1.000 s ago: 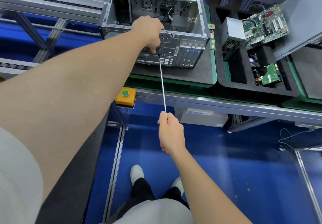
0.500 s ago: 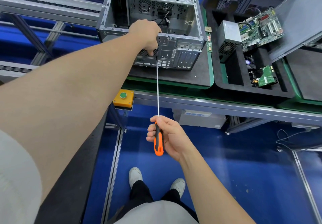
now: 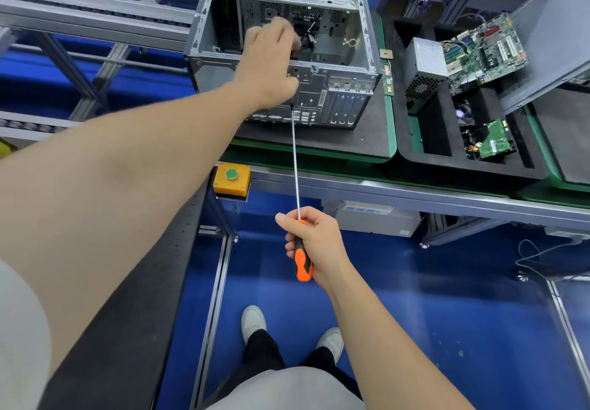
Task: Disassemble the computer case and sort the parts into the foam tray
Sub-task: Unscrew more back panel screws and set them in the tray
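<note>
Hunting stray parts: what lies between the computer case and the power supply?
In the head view, a small square chip and a narrow green circuit strip lie on the green pallet edge between computer case and power supply.

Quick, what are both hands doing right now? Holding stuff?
Left hand: at the computer case, blurred; cannot tell if it holds anything.
Right hand: grips the screwdriver by its orange handle.
</note>
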Motion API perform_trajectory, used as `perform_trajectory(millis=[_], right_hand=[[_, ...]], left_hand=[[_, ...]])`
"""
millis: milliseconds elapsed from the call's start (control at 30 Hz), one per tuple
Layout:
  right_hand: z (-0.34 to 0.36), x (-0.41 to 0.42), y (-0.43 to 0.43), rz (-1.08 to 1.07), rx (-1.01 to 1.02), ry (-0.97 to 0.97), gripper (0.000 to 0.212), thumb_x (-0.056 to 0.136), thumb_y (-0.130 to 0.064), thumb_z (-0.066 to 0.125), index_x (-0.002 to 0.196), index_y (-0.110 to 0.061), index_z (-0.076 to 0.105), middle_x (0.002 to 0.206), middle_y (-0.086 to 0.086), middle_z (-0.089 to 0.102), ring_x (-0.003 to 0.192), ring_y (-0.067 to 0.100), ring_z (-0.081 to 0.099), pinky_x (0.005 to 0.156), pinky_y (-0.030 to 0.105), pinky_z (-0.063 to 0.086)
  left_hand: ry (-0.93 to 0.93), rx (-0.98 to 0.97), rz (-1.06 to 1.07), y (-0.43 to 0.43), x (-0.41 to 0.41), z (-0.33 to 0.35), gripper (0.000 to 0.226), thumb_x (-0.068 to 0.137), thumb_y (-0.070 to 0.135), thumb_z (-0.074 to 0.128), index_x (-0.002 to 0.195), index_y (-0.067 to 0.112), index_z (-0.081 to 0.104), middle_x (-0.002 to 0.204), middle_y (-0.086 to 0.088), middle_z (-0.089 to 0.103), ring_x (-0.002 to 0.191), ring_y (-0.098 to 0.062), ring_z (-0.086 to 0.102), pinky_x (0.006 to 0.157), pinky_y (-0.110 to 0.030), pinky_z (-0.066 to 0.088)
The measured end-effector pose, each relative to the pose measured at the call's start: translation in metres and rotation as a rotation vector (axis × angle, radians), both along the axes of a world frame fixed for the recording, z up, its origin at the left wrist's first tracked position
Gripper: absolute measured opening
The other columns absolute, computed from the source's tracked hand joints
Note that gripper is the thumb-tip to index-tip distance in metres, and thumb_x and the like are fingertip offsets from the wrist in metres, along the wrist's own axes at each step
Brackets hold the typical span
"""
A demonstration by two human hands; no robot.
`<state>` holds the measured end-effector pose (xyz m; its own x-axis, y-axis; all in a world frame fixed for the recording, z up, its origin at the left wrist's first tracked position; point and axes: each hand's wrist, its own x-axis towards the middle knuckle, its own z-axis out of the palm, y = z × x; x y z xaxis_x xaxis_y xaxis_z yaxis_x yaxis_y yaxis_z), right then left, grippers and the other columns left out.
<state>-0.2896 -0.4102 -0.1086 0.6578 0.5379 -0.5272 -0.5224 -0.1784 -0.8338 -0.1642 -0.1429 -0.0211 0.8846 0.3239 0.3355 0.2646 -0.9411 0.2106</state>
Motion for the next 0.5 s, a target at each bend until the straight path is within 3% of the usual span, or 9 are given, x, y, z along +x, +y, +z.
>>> perform_trajectory(millis=[67, 100, 200, 267, 333, 400, 500], right_hand=[[0.002, 0.001, 0.000, -0.016, -0.002, 0.041, 0.023, 0.095, -0.034, 0.079, 0.090, -0.011, 0.075, 0.067, 0.009, 0.062, 0.053, 0.017, 0.057, 0.051, 0.029, 0.052], [0.002, 0.002, 0.000, -0.035, -0.002, 0.083, 0.028, 0.100, -0.037, 0.071, 0.090, -0.012, 0.078, 0.067, 0.010, 0.062, 0.053, 0.017, 0.057, 0.051, 0.029, 0.052], [0.001, 0.005, 0.000, -0.055, 0.010, 0.177, 0.037, 0.103, -0.032, 0.054, 0.091, -0.011, 0.082, 0.067, 0.010, 0.062, 0.053, 0.017, 0.055, 0.051, 0.029, 0.051], [0.000, 0.007, -0.001, -0.049, -0.001, 0.177, 0.032, 0.098, -0.026, 0.054, 0.090, -0.011, 0.082, 0.068, 0.011, 0.062, 0.052, 0.017, 0.055, 0.050, 0.028, 0.051], [-0.001, 0.006, -0.001, -0.047, -0.017, 0.178, 0.028, 0.095, -0.022, 0.057, 0.088, -0.010, 0.082, 0.069, 0.011, 0.062, 0.052, 0.018, 0.055, 0.050, 0.028, 0.051], [-0.002, 0.005, -0.001, -0.045, -0.026, 0.185, 0.025, 0.093, -0.021, 0.060, 0.089, -0.009, 0.081, 0.071, 0.012, 0.063, 0.053, 0.018, 0.056, 0.051, 0.028, 0.051], [-0.004, 0.006, -0.003, -0.036, -0.037, 0.173, 0.025, 0.084, -0.024, 0.066, 0.093, -0.007, 0.081, 0.074, 0.012, 0.064, 0.055, 0.018, 0.057, 0.052, 0.029, 0.052]], left_hand=[[-0.335, -0.044, 0.049, -0.019, -0.023, -0.018, 0.044, 0.066, 0.019, 0.052, 0.110, 0.013, 0.053, 0.113, -0.008, 0.050, 0.102, -0.026, 0.048, 0.086, -0.032, 0.030], [-0.415, -0.105, 0.074, -0.030, -0.034, -0.030, 0.036, 0.070, 0.017, 0.052, 0.105, 0.012, 0.051, 0.107, -0.007, 0.049, 0.095, -0.026, 0.048, 0.081, -0.033, 0.032], [-0.278, -0.606, 0.283, -0.059, -0.050, -0.060, 0.007, 0.089, 0.021, 0.053, 0.095, 0.017, 0.052, 0.091, 0.000, 0.059, 0.079, -0.023, 0.057, 0.068, -0.036, 0.046], [-0.208, -1.161, 0.537, -0.066, -0.043, -0.064, 0.014, 0.097, 0.022, 0.053, 0.089, 0.015, 0.063, 0.093, -0.009, 0.074, 0.074, -0.025, 0.069, 0.071, -0.040, 0.061], [-0.232, -1.716, 0.570, -0.065, -0.037, -0.061, 0.025, 0.102, 0.018, 0.049, 0.108, 0.006, 0.070, 0.103, -0.016, 0.076, 0.075, -0.024, 0.073, 0.074, -0.037, 0.063], [-0.249, -1.945, 0.480, -0.061, -0.032, -0.059, 0.032, 0.107, 0.019, 0.044, 0.125, 0.001, 0.064, 0.104, -0.013, 0.075, 0.085, -0.023, 0.074, 0.074, -0.032, 0.061], [-0.249, -2.097, 0.395, -0.058, -0.025, -0.056, 0.033, 0.110, 0.023, 0.044, 0.130, 0.002, 0.060, 0.104, -0.009, 0.074, 0.089, -0.019, 0.073, 0.069, -0.027, 0.059]])
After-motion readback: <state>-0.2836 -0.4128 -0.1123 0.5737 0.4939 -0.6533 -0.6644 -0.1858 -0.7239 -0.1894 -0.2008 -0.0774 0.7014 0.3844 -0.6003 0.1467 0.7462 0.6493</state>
